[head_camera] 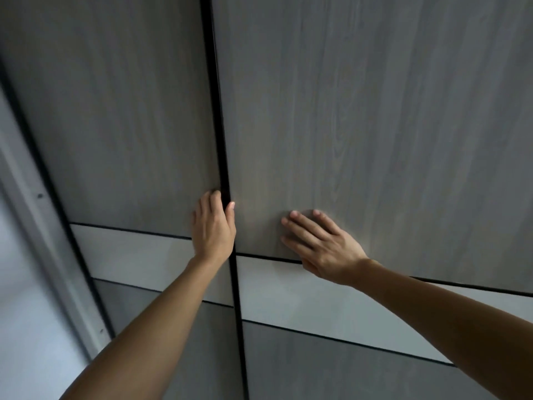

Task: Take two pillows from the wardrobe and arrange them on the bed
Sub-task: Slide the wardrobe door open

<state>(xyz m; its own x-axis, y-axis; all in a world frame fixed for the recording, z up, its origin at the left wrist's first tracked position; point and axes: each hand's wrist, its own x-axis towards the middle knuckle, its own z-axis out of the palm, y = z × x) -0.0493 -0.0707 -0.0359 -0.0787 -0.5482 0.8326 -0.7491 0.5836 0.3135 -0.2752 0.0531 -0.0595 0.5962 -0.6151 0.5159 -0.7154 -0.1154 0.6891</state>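
Two grey wood-grain wardrobe doors fill the view, the left door (121, 125) and the right door (360, 125), split by a dark vertical gap (220, 140). Both doors are closed. My left hand (213, 226) rests at that gap, fingers curled into it and thumb on the right door's edge. Lying flat on the right door is my right hand (320, 243), fingers spread, palm against the panel. No pillows or bed are in view; the wardrobe's inside is hidden.
A pale horizontal band (288, 295) crosses both doors below my hands. At the far left runs a light metal frame strip (54, 252) with a bright wall or window surface beside it.
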